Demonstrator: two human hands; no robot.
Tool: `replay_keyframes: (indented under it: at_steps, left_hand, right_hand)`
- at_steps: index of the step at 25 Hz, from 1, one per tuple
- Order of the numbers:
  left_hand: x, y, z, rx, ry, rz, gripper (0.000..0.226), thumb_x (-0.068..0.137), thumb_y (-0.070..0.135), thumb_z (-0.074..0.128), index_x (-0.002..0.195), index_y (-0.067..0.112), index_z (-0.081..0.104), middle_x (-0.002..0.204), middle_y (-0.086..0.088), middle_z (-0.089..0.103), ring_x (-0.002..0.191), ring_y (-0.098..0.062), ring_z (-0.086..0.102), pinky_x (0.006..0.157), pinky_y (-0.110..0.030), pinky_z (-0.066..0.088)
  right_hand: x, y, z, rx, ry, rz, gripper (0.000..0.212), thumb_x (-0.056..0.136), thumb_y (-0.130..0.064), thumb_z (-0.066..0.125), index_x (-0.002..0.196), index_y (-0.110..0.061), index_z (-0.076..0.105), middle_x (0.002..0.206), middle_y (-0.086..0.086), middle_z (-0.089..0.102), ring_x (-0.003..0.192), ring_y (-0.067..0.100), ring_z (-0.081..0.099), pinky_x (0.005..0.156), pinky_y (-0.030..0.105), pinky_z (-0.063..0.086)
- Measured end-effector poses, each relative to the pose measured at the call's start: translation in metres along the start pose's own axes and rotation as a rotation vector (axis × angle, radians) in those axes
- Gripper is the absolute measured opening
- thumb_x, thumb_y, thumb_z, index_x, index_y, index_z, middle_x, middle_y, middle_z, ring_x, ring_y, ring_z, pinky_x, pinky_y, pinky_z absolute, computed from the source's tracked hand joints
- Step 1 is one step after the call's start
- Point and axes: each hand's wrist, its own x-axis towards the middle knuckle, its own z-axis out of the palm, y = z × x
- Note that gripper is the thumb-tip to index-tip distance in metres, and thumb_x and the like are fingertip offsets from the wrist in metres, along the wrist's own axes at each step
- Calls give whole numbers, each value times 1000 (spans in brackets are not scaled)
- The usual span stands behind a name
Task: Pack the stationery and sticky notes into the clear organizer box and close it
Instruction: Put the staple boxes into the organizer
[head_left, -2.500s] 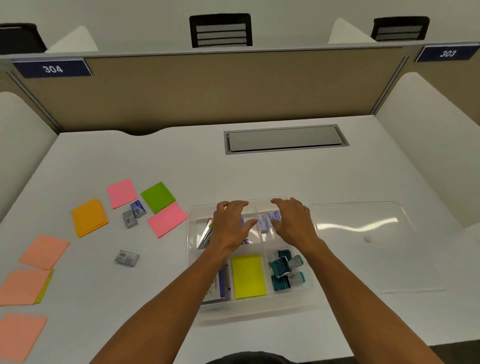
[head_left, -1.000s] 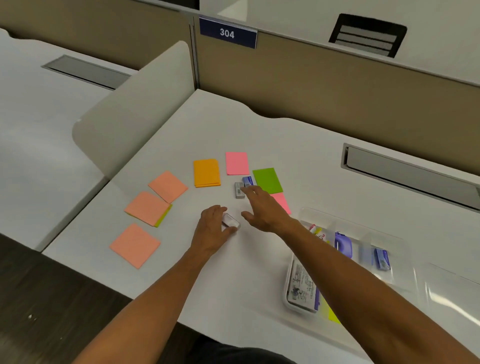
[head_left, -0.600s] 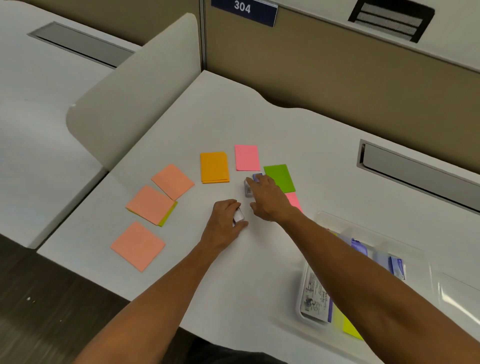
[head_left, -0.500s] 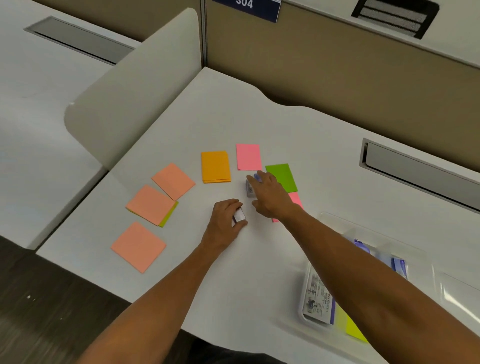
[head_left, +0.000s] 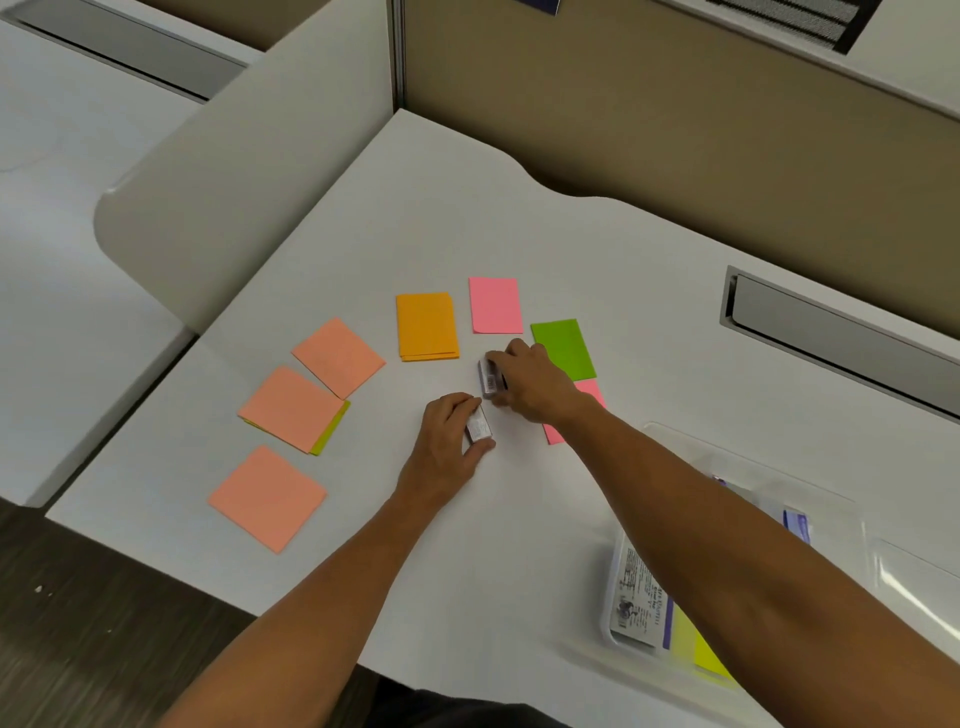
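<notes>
We have both hands out over the white desk (head_left: 467, 218), each closed on a small box of staples. Our left hand (head_left: 447, 441) pinches one staple box (head_left: 478, 427) between thumb and fingers, its long axis running away from us, and our right hand (head_left: 530, 384) grips a second staple box (head_left: 489, 376) just beyond it, angled much the same way; the two boxes lie close together but not touching. The clear organizer box (head_left: 852, 525) sits well off to the right and nearer to us, so the coming carry runs rightward and back, and our right arm lies across that path and partly hides the box. Inside we make out a printed packet (head_left: 641, 597) and a yellow sticky pad (head_left: 698, 649). Loose on the desk are three salmon pads (head_left: 337, 356), an orange pad (head_left: 426, 325), a pink pad (head_left: 495, 305), a green pad (head_left: 563, 347) and a second pink pad (head_left: 589, 392) partly under our right wrist. A tan partition (head_left: 675, 130) backs the desk, a white side divider (head_left: 249, 182) closes its left, and a grey cable hatch (head_left: 831, 332) sits to the right.
</notes>
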Motion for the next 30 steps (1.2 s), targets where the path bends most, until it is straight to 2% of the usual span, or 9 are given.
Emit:
replay_keyframes:
  at_steps: [3,6,10,13,16,19,22,27,30]
  left_hand:
    - [0,0,0,-9,1,-7,58,76,26,80,124,4,57,122,-12,59,114,-26,51,97,-27,40]
    - [1,1,-4,-36,-13,-35,58,74,24,81,123,4,58,121,-14,60,112,-28,54,98,-35,45]
    - [-1,13,-13,-60,-14,-80,61,75,24,81,127,5,56,125,-12,60,115,-27,53,99,-26,36]
    - [0,25,-21,-54,5,-72,61,74,23,81,128,7,55,127,-11,59,117,-27,51,99,-24,34]
    - [0,43,-32,-65,39,-17,57,76,21,80,126,8,56,126,-10,59,116,-26,52,99,-24,35]
    - [-2,68,-38,-68,79,54,56,77,20,79,127,9,55,126,-9,60,116,-23,53,101,-30,42]
    - [-7,93,-35,-84,99,92,58,78,22,79,129,10,54,127,-8,60,115,-22,56,100,-32,46]
    - [-20,149,-4,-108,38,181,58,77,24,80,127,11,55,120,-6,62,107,-18,57,92,-31,49]
    - [-24,178,17,-134,10,233,56,76,23,80,126,13,56,120,-2,62,109,-17,57,94,-29,47]
  right_hand:
    - [-8,-4,3,43,23,32,57,86,-33,70,135,-16,46,126,11,47,113,37,44,89,47,47]
    - [-16,-8,6,75,44,39,55,84,-32,72,131,-16,48,123,11,50,110,38,48,89,44,46]
    - [-35,-11,2,145,123,37,56,82,-27,75,130,-16,50,121,11,53,108,37,50,89,43,46]
    - [-52,-11,-3,198,184,35,55,80,-24,75,129,-17,51,118,11,54,106,36,50,88,42,47]
    - [-75,-8,-8,266,237,38,52,80,-21,75,127,-17,53,116,10,54,105,34,50,87,42,47]
    - [-103,1,-13,284,296,31,49,80,-22,74,124,-18,55,113,8,56,101,33,52,84,41,47]
    - [-133,15,-14,267,343,29,51,80,-22,74,126,-18,54,117,7,57,103,33,51,84,44,49]
    - [-188,59,-9,262,400,121,49,83,-23,71,128,-19,52,117,5,57,105,30,50,83,43,50]
    - [-219,88,-6,271,413,190,52,83,-25,71,131,-21,50,121,4,56,108,29,49,87,42,50]
